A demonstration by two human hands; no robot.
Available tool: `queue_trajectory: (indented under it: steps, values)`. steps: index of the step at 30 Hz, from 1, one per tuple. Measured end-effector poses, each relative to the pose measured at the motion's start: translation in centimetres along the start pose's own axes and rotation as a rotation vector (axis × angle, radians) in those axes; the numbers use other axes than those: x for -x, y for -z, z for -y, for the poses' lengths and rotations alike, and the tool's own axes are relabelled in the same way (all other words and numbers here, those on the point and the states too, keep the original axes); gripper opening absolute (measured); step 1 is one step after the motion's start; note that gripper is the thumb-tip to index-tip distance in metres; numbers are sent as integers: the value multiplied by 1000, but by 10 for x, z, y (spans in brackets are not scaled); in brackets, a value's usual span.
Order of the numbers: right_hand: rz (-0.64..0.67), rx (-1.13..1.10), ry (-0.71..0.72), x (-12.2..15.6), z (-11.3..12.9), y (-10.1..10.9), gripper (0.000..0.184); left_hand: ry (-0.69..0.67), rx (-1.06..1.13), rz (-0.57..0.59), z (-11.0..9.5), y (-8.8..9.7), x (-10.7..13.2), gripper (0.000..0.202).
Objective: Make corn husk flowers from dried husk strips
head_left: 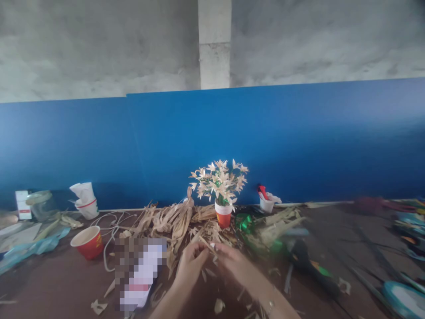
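My left hand and my right hand meet low in the middle of the head view, fingers closed in a pinch. Between their fingertips runs a thin, pale strip of dried husk; blur hides its exact shape. Right behind them stands a bunch of cream star-shaped flowers with green stems, upright in a red and white paper cup. Dried corn husks are heaped around the cup's left side. Small husk scraps lie on the table under and beside my hands.
At left are a red paper cup, a white cord, a glass jar and a blurred-out phone-like object. To the right lie a black-handled tool, green ribbon and a teal roll. A blue panel rises behind.
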State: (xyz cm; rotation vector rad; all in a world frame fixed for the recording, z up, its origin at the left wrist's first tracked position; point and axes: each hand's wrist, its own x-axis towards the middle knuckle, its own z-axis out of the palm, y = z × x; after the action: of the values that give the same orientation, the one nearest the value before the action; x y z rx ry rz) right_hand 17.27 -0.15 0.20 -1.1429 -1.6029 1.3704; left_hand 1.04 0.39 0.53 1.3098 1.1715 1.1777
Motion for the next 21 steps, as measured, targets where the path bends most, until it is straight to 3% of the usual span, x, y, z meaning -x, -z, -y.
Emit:
queue_trajectory:
  steps: [3,6,11,16,21]
  values:
    - [-20,80,29,8,18,-4,41,32,82,22,9,-2,-2,28]
    - [-70,181,157,14,29,-8,38,110,159,-36,17,-4,-4,30]
    - [-165,530,344,11,12,-18,51,176,261,-89,21,-4,-4,33]
    - [-233,825,307,6,-1,-17,62,208,356,-92,20,-6,-1,26]
    - [-400,897,197,3,-1,10,66,198,200,-152,17,-4,-3,24]
